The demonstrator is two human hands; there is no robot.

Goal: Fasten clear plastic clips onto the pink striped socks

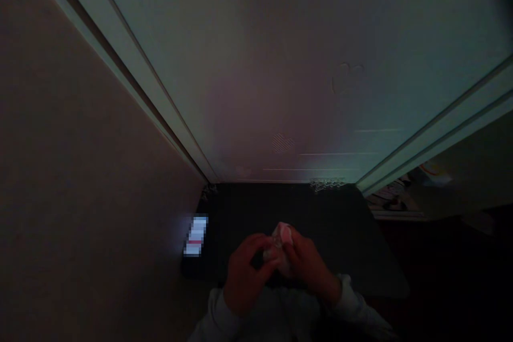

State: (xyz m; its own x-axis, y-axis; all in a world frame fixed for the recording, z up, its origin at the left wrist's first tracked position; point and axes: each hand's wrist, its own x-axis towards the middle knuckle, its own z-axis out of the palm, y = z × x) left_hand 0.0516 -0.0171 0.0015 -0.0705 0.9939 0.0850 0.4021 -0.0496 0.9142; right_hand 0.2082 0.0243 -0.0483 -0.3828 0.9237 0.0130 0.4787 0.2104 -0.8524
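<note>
In dim light, a small pale pink-and-white object, crumpled or folded in look, is between my hands above the dark table. My right hand is closed around its right side, with the thumb across it. At its left edge my left hand has its thumb and fingers curled in, pinching the object or a loose part of it. Darkness hides the exact kind of the object and part of the fingertips.
A lit phone-like screen, blurred out, is on the table's left side. The dark tabletop meets a pale panel with heart marks. A wall stands at left. A small decorative strip lies at the back edge.
</note>
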